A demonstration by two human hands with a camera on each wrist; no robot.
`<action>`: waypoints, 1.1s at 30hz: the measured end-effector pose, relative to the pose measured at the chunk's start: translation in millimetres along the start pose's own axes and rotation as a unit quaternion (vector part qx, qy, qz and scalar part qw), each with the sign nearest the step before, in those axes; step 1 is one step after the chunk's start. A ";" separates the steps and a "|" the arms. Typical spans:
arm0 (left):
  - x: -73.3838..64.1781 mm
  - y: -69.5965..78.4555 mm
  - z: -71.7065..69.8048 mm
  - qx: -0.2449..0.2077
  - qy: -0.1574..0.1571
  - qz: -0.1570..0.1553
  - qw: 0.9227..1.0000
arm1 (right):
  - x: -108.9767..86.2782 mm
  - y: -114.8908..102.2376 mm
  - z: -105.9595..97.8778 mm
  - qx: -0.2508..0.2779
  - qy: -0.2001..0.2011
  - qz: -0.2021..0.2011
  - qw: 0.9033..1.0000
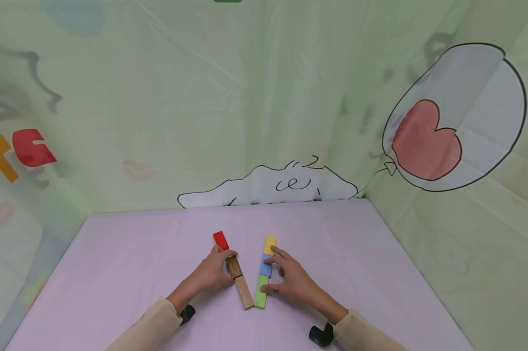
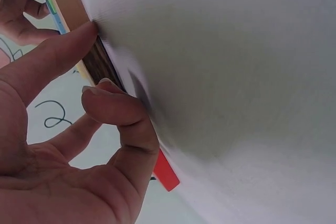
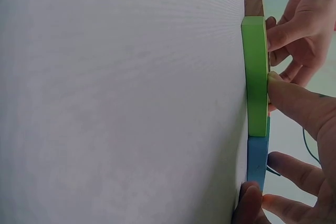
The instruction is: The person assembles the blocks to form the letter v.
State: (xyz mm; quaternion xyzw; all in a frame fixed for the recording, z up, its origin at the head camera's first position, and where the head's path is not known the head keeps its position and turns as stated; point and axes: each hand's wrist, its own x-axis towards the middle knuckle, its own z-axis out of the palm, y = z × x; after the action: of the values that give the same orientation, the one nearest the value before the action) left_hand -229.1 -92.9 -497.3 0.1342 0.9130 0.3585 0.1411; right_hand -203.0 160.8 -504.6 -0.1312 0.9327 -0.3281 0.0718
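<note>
Two rows of small blocks form a V on the table, their near ends meeting. In the left row a red block (image 1: 220, 239) lies farthest, then a dark brown block (image 1: 234, 267) and a light wooden block (image 1: 244, 294). My left hand (image 1: 211, 270) holds the dark brown block between thumb and curled forefinger. The right row runs from a yellow block (image 1: 270, 241) through a blue block (image 1: 265, 267) to a green block (image 3: 256, 77). My right hand (image 1: 294, 280) has its fingers spread along that row, the thumb touching green and other fingertips at blue and yellow.
A pale lilac cloth covers the table (image 1: 136, 258). Printed fabric walls (image 1: 180, 97) stand behind it and at both sides. Black wrist devices (image 1: 321, 335) sit by both sleeves.
</note>
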 end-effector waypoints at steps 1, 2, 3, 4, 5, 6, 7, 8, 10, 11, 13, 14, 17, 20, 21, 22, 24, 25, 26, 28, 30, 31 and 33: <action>-0.3 -0.2 0.4 0.000 0.000 -0.001 1.000 | 0.2 0.2 0.3 0.000 -0.001 0.001 1.000; -0.6 -0.4 0.5 -0.001 0.001 0.000 1.000 | 0.2 0.3 0.5 -0.002 -0.001 0.000 1.000; -0.6 -0.7 0.6 -0.001 0.001 0.001 1.000 | 0.3 0.5 0.4 -0.002 -0.001 -0.001 1.000; -0.4 -1.1 1.0 -0.001 0.002 0.001 1.000 | 0.2 0.6 0.3 -0.002 0.000 -0.002 1.000; -0.4 -1.4 1.2 -0.001 0.002 0.002 1.000 | 0.1 0.8 0.2 -0.002 0.000 -0.003 1.000; -0.5 -1.4 1.2 -0.002 0.003 0.003 1.000 | 0.0 0.8 -0.2 -0.002 0.001 -0.005 1.000; -0.3 -2.0 1.5 0.000 0.004 0.003 1.000 | -0.2 0.8 -0.5 -0.003 0.001 -0.005 1.000; -0.3 -2.4 1.4 -0.001 0.005 0.004 1.000 | -0.2 0.8 -0.9 -0.003 0.002 -0.007 1.000; -0.5 -3.2 1.9 -0.002 0.006 0.002 1.000 | -0.1 1.0 -0.9 -0.001 0.002 -0.006 1.000; -0.8 -3.2 2.0 -0.004 0.007 0.003 1.000 | -0.1 1.2 -0.6 0.001 0.001 -0.005 1.000; -1.1 -3.9 2.4 -0.005 0.009 0.003 1.000 | 0.1 1.5 -0.3 0.002 0.001 -0.003 1.000; -1.4 -4.1 2.6 -0.005 0.009 0.004 1.000 | 0.2 1.7 -0.2 0.004 0.002 -0.003 1.000; -2.5 -4.5 2.8 -0.004 0.012 0.009 1.000 | 0.2 1.9 0.6 0.005 0.003 -0.002 1.000; -3.3 -4.6 2.5 -0.005 0.012 0.014 1.000 | 0.3 2.0 0.2 0.004 0.005 -0.006 1.000; -3.5 -4.4 2.5 -0.005 0.012 0.016 1.000 | 0.4 2.0 0.3 0.005 0.005 -0.005 1.000; -3.4 -4.6 2.6 -0.005 0.012 0.016 1.000 | 0.3 1.9 0.1 0.005 0.005 -0.005 1.000; -3.2 -5.0 3.0 -0.004 0.013 0.017 1.000 | 0.4 1.7 0.0 0.005 0.003 -0.004 1.000; -3.0 -5.2 3.4 -0.003 0.013 0.017 1.000 | 0.4 1.7 0.1 0.005 0.002 -0.003 1.000; -2.7 -5.6 3.9 -0.001 0.013 0.017 1.000 | 0.3 1.5 0.1 0.005 0.001 -0.002 1.000; -2.4 -6.3 4.7 0.003 0.014 0.018 1.000 | -0.1 1.2 0.2 0.004 -0.003 0.000 1.000; -2.5 -6.7 5.1 0.005 0.014 0.021 1.000 | -0.4 1.3 0.0 0.004 -0.005 -0.003 1.000; -2.6 -6.9 5.1 0.005 0.014 0.022 1.000 | -0.8 1.3 -0.4 0.006 -0.005 -0.005 1.000; -2.8 -7.2 4.8 0.006 0.015 0.025 1.000 | -1.0 1.6 -0.6 0.006 -0.006 -0.010 1.000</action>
State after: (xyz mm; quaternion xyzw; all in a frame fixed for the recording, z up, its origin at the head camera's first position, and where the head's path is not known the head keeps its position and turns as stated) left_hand -225.9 -96.0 -505.2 0.1528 0.9132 0.3588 0.1179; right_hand -202.5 162.6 -505.0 -0.1426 0.9290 -0.3333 0.0749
